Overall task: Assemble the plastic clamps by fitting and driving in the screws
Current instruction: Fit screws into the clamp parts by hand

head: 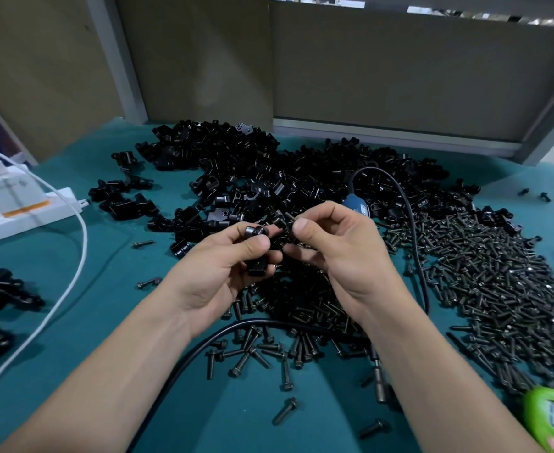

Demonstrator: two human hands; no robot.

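- Clamp sits just above the screw pile, gripped by the left hand.
- Right hand pinches a screw against it, so I'd say it's being fitted, not driven yet.
- Clamp heap behind the screw pile means loads left.

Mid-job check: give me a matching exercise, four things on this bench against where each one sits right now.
Things: 1 clamp; 2 screw; 3 power strip; 4 green timer.
Places: A bottom-right corner; B held in the left hand; C left edge of the table; D pinched by the right hand.
Pairs: 1-B, 2-D, 3-C, 4-A.
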